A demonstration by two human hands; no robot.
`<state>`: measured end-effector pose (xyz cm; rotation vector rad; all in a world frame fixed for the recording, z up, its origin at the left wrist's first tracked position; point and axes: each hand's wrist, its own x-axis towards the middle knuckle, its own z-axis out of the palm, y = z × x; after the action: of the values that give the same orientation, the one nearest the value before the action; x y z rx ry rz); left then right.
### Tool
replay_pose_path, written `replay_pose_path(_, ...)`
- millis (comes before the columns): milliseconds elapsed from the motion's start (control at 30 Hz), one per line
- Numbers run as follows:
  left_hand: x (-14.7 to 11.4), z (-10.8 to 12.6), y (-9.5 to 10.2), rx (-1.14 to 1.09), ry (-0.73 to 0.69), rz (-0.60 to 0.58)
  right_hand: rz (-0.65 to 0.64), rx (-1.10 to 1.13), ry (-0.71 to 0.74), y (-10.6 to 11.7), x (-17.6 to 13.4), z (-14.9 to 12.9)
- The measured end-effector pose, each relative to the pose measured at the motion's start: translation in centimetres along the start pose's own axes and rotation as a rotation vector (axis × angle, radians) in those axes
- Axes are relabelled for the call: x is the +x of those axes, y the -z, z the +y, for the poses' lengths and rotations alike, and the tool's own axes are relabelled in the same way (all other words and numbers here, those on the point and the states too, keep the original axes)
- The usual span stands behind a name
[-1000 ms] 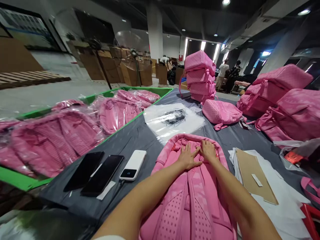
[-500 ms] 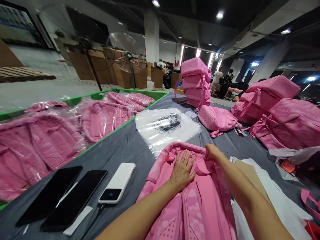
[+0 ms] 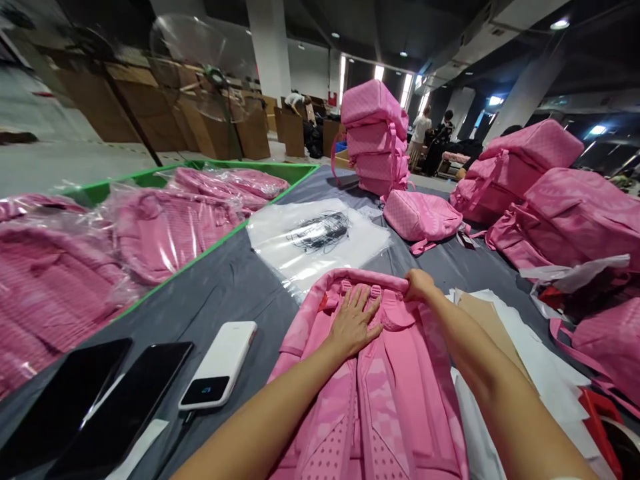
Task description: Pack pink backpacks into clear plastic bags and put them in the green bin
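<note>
A pink backpack [image 3: 417, 393] lies in front of me with its shoulder straps facing up. My left hand [image 3: 353, 324] rests flat on it near the strap tops, fingers spread. At the upper right corner, my right hand [image 3: 419, 285] is closed around the backpack's edge; its fingertips are partly hidden. Just beyond the backpack is a stack of clear plastic bags [image 3: 270, 227] with a tangle of thin black strands [image 3: 320, 231] on top. To the right of my right arm lie white paper sheets [image 3: 543, 360] and a piece of brown card [image 3: 493, 327].
Left of me, a green-edged bin [image 3: 200, 252] holds several plastic-wrapped pink backpacks [image 3: 170, 233]. Two black phones [image 3: 125, 407] and a white power bank [image 3: 220, 360] lie on the grey cloth. Stacked pink backpacks [image 3: 375, 140] stand behind, more at right [image 3: 585, 213]. People [image 3: 430, 137] are farther back.
The view has turned slightly right and down, so the surroundings sit further left and higher. Both hands keep their places on the backpack.
</note>
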<state>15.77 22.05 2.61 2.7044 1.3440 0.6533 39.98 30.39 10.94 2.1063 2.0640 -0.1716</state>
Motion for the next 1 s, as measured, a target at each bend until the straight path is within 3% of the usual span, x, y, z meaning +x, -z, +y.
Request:
replay_pose_path(100, 0.4, 0.0, 0.0, -0.007, -0.034, -0.040, -0.013, -0.043, 0.000, 0.7, 0.0, -0.5)
replay_pose_path(200, 0.5, 0.0, 0.1, -0.036, -0.030, -0.008, 0.092, -0.087, 0.063, 1.1, -2.8, -2.2)
replay_pose_path(300, 0.5, 0.0, -0.1, -0.092, -0.013, 0.078, 0.246, -0.095, 0.230, 0.4, -5.4, -5.3)
replay_pose_path(433, 0.6, -0.1, -0.4, -0.136, 0.009, 0.126, 0.311, -0.051, 0.407, -0.8, -5.0, -10.5)
replay_pose_path(567, 0.8, -0.3, -0.6, -0.140, 0.010, 0.149, 0.335, -0.024, 0.375, -1.5, -3.2, -13.1)
replay_pose_path(900, 1.0, -0.3, -0.5, -0.134, 0.021, 0.131, 0.375, 0.026, 0.242, -1.7, -1.1, -14.5)
replay_pose_path(1000, 1.1, -0.5, -0.3, -0.126, 0.047, 0.105, 0.366, 0.020, 0.265, -1.7, -0.9, -14.9)
